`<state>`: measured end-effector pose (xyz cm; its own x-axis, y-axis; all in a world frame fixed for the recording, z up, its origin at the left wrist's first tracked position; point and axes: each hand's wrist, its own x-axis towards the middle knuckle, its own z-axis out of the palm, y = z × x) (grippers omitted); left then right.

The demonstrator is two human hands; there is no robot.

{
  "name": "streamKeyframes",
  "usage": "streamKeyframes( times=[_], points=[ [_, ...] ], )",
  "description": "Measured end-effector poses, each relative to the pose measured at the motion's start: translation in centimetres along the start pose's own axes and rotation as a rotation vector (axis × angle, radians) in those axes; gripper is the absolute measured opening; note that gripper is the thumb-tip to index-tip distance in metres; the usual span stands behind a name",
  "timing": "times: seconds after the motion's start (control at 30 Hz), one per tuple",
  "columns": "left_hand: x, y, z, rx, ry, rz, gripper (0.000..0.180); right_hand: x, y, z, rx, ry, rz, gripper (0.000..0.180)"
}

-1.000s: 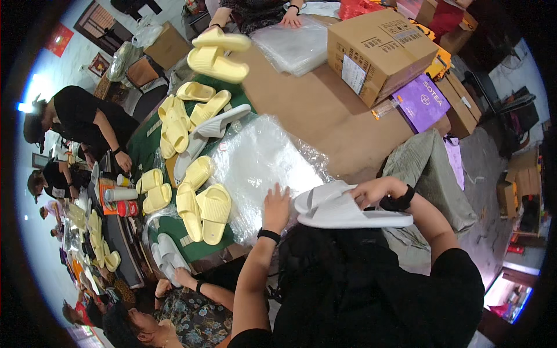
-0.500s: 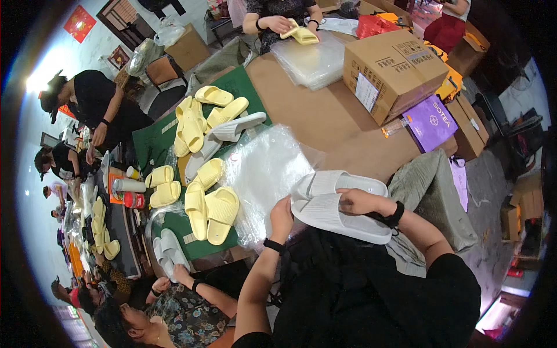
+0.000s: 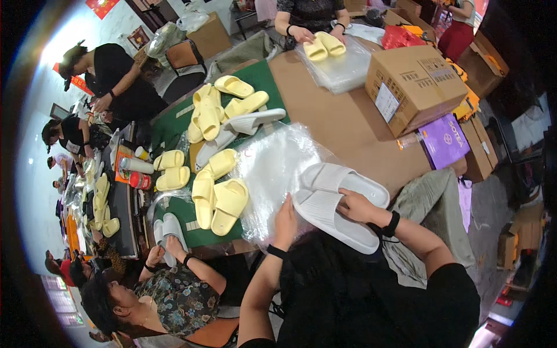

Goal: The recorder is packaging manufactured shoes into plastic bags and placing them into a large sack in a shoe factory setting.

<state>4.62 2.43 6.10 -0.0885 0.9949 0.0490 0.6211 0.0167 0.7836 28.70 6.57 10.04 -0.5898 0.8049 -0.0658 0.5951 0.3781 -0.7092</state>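
A pair of light grey slide slippers lies over the table's near edge, one partly overlapping the other. My right hand (image 3: 358, 206) reaches into the foot opening of the nearer grey slipper (image 3: 339, 223), its fingers closed on the strap edge. The farther grey slipper (image 3: 331, 177) rests against it, toe toward the plastic bags. Beside the nearer slipper's toe, my left hand (image 3: 284, 225) is upright with fingers stretched out, touching or almost touching the toe. A stack of clear plastic bags (image 3: 270, 165) spreads out just beyond my left hand.
Several yellow slippers (image 3: 229, 200) lie on the green mat (image 3: 258, 75). A cardboard box (image 3: 415, 84) and a purple bag (image 3: 444, 142) stand right. Across the table, a co-worker's hands hold yellow slippers (image 3: 325, 46); at left, another co-worker handles grey slippers (image 3: 173, 226).
The grey pair has tilted, the nearer slipper's heel swinging toward me. My left hand's fingers have straightened beside the toe. The view has shifted, moving the table's contents rightward in the picture.
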Motion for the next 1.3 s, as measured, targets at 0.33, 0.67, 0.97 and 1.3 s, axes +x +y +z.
streamKeyframes(
  times=[0.33, 0.67, 0.97, 1.3],
  points=[
    [0.7, 3.7, -0.1, 0.372, 0.019, 0.158, 0.045, 1.8, -0.6, 2.1, -0.154, 0.245, -0.103, 0.011],
    [1.3, 5.4, -2.1, 0.554, -0.014, 0.323, 0.051, 3.7, -3.3, 2.4, -0.216, 0.308, 0.027, 0.018],
    [1.4, 6.2, -3.6, 0.498, -0.054, 0.574, 0.046, 6.5, -2.3, 7.3, 0.61, 0.628, 0.288, 0.017],
    [1.5, 3.7, -7.6, 0.094, -0.447, 0.614, 0.042, 13.8, -4.4, 7.4, -0.57, 0.827, -0.06, 0.02]
  ],
)
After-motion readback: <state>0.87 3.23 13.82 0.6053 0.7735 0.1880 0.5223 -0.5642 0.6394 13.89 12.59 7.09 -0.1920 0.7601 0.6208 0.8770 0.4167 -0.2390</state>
